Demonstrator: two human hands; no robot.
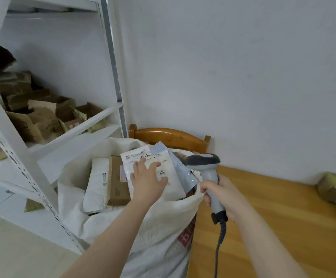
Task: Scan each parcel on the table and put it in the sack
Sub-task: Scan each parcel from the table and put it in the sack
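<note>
A white woven sack (163, 227) stands open just beside a wooden tabletop (273, 217). The right grip (223, 195), a bare hand, is curled round the handle of a grey barcode scanner (209, 171) at the sack's rim, with the cable hanging down. The left grip (149, 181) lies flat with fingers spread on a labelled white parcel (171, 183) in the sack's mouth. Beside that parcel in the sack are a brown cardboard box (117, 181) and a white mailer (99, 181). A taped parcel (335, 187) sits on the tabletop's far right. Behind the sack is a wooden chair (169, 137). White shelving (22, 157) on the left holds brown cartons (42, 113).
</note>
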